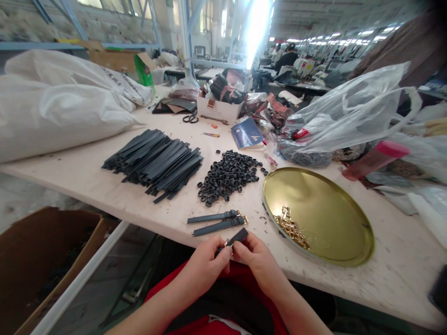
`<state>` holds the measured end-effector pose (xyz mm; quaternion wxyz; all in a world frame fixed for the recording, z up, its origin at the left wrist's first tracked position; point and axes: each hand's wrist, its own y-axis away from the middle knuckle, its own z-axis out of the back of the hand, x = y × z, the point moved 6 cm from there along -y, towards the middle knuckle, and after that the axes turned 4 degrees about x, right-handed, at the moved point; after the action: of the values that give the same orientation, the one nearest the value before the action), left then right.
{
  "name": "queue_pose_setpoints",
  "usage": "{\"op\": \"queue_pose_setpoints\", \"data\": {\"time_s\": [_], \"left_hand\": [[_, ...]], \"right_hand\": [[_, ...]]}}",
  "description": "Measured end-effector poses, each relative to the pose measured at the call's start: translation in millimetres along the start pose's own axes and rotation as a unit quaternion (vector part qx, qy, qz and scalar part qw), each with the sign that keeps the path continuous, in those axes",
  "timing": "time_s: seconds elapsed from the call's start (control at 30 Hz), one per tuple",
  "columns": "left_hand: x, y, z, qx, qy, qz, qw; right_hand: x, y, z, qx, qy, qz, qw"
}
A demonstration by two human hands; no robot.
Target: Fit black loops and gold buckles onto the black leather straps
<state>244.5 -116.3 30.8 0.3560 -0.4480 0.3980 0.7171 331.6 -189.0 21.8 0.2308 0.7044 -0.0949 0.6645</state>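
Note:
Between my two hands, at the table's front edge, is a dark strap (239, 236) with a small gold buckle (226, 242). My left hand (211, 255) pinches it at the buckle end. My right hand (255, 253) has fingers closed on the strap's other part. Just beyond lie two dark straps with gold buckles, the nearer strap (218, 226) and the farther strap (211, 217). Behind them is a heap of small black loops (230, 174). To its left a pile of loose dark strips (153, 158) covers the table.
A round gold tray (335, 209) with several gold buckles (291, 228) stands at right. Farther back are scissors (190, 119), a blue booklet (247, 133), a white box (218, 109) and a plastic bag (342, 121). White sacks (59, 111) lie left; a cardboard box (38, 251) stands below the table.

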Motion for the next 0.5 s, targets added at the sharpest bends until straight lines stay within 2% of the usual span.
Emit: {"op": "queue_pose_setpoints", "data": {"time_s": [0.17, 0.27, 0.37, 0.43, 0.5], "left_hand": [[2, -1, 2.8, -0.019, -0.039, 0.026, 0.999], [-5, -1, 4.0, 0.019, -0.062, 0.027, 0.998], [-10, -4, 5.1, 0.072, -0.048, 0.020, 0.996], [-8, -10, 9.3, 0.070, -0.035, 0.030, 0.996], [-1, -18, 13.1, 0.060, 0.014, 0.047, 0.997]], "right_hand": [[7, 4, 9, -0.086, 0.128, 0.069, 0.986], [-3, 1, 8, -0.030, 0.045, 0.005, 0.999], [-8, -2, 2, 0.040, -0.081, -0.062, 0.994], [-2, -5, 2, 0.050, -0.092, -0.051, 0.993], [8, -12, 4, 0.066, -0.049, -0.017, 0.997]]}}
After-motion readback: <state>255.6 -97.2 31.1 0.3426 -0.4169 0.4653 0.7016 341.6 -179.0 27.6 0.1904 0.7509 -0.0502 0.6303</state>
